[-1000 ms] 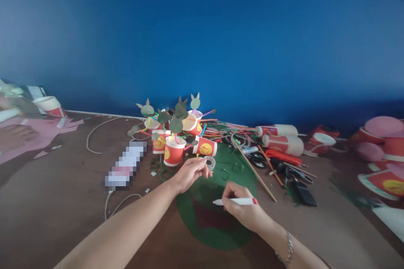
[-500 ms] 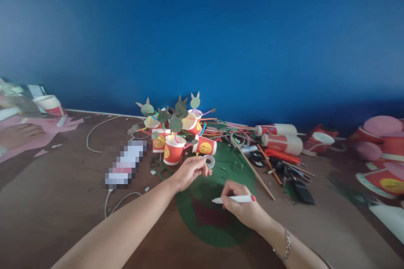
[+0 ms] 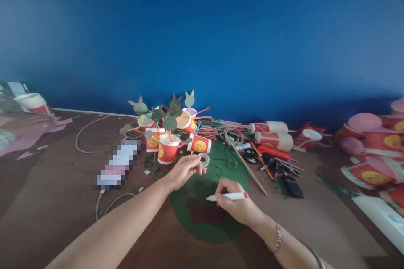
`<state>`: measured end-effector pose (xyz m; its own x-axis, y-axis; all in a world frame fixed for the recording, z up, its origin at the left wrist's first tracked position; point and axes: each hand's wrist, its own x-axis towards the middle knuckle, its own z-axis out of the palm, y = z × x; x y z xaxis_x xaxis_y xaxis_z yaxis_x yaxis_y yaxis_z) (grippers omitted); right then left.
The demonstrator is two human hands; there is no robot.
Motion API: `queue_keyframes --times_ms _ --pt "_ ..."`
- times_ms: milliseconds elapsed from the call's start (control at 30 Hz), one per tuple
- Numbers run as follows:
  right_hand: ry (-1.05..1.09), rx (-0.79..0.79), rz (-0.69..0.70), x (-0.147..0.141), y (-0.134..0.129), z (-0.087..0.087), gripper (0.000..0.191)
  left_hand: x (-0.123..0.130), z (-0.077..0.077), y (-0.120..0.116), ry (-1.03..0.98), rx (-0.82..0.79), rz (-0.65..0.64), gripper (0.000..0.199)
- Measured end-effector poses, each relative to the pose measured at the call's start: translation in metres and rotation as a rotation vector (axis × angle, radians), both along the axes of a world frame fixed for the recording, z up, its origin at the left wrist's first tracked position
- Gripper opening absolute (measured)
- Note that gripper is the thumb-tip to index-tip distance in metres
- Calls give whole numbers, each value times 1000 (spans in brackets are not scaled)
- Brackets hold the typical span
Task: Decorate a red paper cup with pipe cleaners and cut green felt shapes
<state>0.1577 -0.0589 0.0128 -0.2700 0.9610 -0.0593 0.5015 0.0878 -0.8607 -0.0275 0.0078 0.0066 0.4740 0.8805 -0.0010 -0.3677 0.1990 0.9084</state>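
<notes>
My right hand (image 3: 232, 195) grips a white marker with a red end cap (image 3: 234, 196), held nearly level above a green paper sheet (image 3: 217, 235) with a dark reddish patch in its middle. My left hand (image 3: 186, 172) reaches over the sheet's left side, fingers loosely bent and apart. Its fingertips are close to a roll of clear tape (image 3: 204, 160); whether they touch it I cannot tell. Just beyond lies a tipped red paper cup (image 3: 199, 143). Behind stand several red cups (image 3: 168, 151) with green eared paper heads (image 3: 170, 122) on coloured stems.
A phone (image 3: 118, 164) on a cable lies at left, its screen blurred. Stacked cups (image 3: 274, 141), sticks (image 3: 249, 168), scissors (image 3: 251, 155) and a black object (image 3: 292, 185) crowd the right. Far left, another person's hand (image 3: 28, 122) rests at pink paper (image 3: 28, 136). A blue wall rises behind.
The view has turned slightly right, so things appear shifted left. Both my hands keep about the same pose, the marker still in my right. The other person's hand at far left has moved.
</notes>
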Motion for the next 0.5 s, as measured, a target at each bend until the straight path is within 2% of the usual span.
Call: queue_keyframes --times_ms 500 --pt "1 -12 -1 -1 0 -1 10 0 -2 1 -8 3 -5 36"
